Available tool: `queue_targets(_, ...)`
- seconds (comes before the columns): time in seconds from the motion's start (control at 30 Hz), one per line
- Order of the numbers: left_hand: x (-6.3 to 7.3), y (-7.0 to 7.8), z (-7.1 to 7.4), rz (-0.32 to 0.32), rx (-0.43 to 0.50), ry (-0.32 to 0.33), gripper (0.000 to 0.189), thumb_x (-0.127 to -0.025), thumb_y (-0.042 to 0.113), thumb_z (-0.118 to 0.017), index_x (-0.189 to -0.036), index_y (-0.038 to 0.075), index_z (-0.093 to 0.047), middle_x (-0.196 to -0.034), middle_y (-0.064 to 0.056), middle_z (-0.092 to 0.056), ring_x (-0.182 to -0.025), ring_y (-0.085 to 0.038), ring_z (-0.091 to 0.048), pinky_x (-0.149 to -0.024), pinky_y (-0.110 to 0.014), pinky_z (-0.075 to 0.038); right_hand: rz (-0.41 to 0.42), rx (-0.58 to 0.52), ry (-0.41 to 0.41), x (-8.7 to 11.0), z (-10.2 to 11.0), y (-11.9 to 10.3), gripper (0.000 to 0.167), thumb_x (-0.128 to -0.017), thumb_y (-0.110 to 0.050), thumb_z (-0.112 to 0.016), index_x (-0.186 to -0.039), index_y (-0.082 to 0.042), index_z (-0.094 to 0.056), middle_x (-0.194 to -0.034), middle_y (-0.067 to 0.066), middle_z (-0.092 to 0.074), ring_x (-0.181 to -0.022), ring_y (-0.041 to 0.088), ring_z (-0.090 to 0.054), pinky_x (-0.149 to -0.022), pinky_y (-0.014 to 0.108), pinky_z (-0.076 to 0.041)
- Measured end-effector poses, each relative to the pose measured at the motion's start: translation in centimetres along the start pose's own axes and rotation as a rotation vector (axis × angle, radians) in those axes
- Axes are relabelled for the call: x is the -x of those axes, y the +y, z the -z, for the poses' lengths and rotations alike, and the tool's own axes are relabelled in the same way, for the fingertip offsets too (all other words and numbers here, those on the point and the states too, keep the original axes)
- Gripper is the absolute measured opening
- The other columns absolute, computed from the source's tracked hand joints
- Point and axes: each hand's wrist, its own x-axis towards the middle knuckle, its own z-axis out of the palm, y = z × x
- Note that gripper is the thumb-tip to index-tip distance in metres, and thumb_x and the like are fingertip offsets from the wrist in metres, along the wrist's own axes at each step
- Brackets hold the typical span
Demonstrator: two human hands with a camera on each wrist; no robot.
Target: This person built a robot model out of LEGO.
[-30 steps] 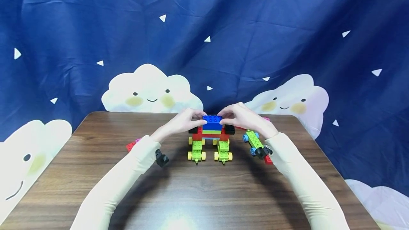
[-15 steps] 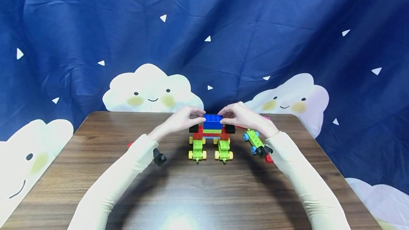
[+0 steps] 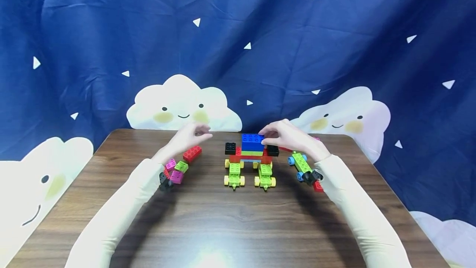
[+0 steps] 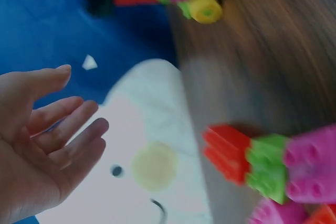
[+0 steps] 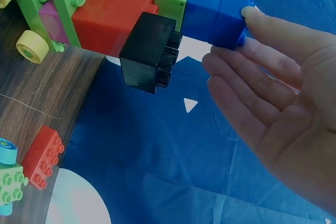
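A model of stacked toy building bricks stands on the table, with two lime wheeled bases (image 3: 234,171) under a red layer. Blue bricks (image 3: 251,145) top it, above a thin lime layer. One black brick (image 3: 230,148) sits on each side. My right hand (image 3: 284,136) holds the blue bricks at their right end, thumb and index finger at the upper edge in the right wrist view. My left hand (image 3: 191,137) is in the air left of the model, apart from it. Its fingers are loosely bent around nothing in the left wrist view.
Loose bricks lie under the left forearm: a red brick (image 3: 192,154), a lime brick (image 3: 181,166) and pink bricks (image 3: 176,177). Right of the model is a lime wheeled base (image 3: 301,163) with blue wheels, and red bricks (image 3: 318,186) partly behind the right wrist.
My left hand has let go of the blue bricks and moved left, uncovering the left black brick and loose bricks. The right hand stays at the blue bricks. The head view shifted slightly.
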Motion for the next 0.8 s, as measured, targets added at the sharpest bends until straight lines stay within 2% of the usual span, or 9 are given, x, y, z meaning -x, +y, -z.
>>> queue_targets(0.17,0.2,-3.0,-0.4,0.053,-0.071,-0.003,0.042,-0.09,0.024,-0.073,-0.121,-0.003,-0.065,-0.12,-0.023,-0.069,-0.111,-0.036,-0.067,-0.099,-0.05,-0.053,0.009,0.013,0.0,0.0,0.0,0.2,0.031,-0.089,-0.018,-0.074,-0.115,-0.002,-0.072,-0.111,0.013,-0.075,-0.094,0.022,-0.073,-0.088,0.04,-0.059)
queue_targets(0.23,0.3,-4.2,-0.8,0.072,-0.13,-0.008,0.043,-0.088,0.023,-0.075,-0.119,-0.005,-0.065,-0.117,-0.025,-0.07,-0.109,-0.037,-0.067,-0.098,-0.05,-0.053,0.014,0.019,-0.002,0.0,-0.1,0.3,0.031,-0.089,-0.018,-0.073,-0.116,-0.002,-0.072,-0.111,0.014,-0.075,-0.094,0.021,-0.073,-0.088,0.04,-0.059)
queue_targets(0.37,0.3,-5.7,-1.6,0.124,-0.267,-0.082,0.047,-0.084,0.024,-0.078,-0.114,-0.009,-0.064,-0.113,-0.026,-0.07,-0.105,-0.038,-0.066,-0.095,-0.049,-0.053,0.011,0.015,-0.005,0.1,0.0,0.2,0.031,-0.09,-0.018,-0.073,-0.116,-0.003,-0.072,-0.112,0.013,-0.075,-0.095,0.022,-0.072,-0.089,0.04,-0.059)
queue_targets(0.47,0.2,-6.2,-2.0,0.166,-0.333,-0.151,0.051,-0.082,0.024,-0.08,-0.115,-0.01,-0.062,-0.114,-0.026,-0.068,-0.104,-0.037,-0.065,-0.095,-0.048,-0.054,0.01,0.014,0.003,0.1,0.1,0.0,0.03,-0.089,-0.019,-0.073,-0.115,-0.003,-0.072,-0.112,0.013,-0.075,-0.096,0.022,-0.072,-0.089,0.04,-0.059)
queue_targets(0.53,0.0,-6.4,-2.2,0.185,-0.35,-0.169,0.053,-0.08,0.023,-0.081,-0.116,-0.01,-0.062,-0.114,-0.026,-0.068,-0.101,-0.034,-0.065,-0.093,-0.047,-0.054,0.011,0.02,0.009,0.1,0.1,0.0,0.03,-0.089,-0.019,-0.074,-0.115,-0.004,-0.073,-0.111,0.012,-0.075,-0.096,0.021,-0.071,-0.089,0.04,-0.059)
queue_targets(0.7,-0.3,-6.5,-2.6,0.199,-0.385,-0.158,0.042,-0.077,0.021,-0.083,-0.104,-0.007,-0.065,-0.096,-0.019,-0.068,-0.08,-0.024,-0.059,-0.076,-0.038,-0.053,0.014,0.031,0.009,0.1,0.0,0.2,0.029,-0.09,-0.02,-0.073,-0.115,-0.004,-0.073,-0.111,0.011,-0.075,-0.096,0.02,-0.071,-0.088,0.04,-0.059)
queue_targets(0.8,-0.4,-6.5,-2.8,0.223,-0.397,-0.146,0.037,-0.077,0.02,-0.083,-0.099,-0.004,-0.066,-0.091,-0.015,-0.068,-0.076,-0.022,-0.056,-0.071,-0.035,-0.05,0.015,0.034,0.004,0.1,0.0,0.2,0.03,-0.09,-0.02,-0.073,-0.115,-0.004,-0.073,-0.112,0.012,-0.075,-0.096,0.02,-0.071,-0.088,0.04,-0.059)
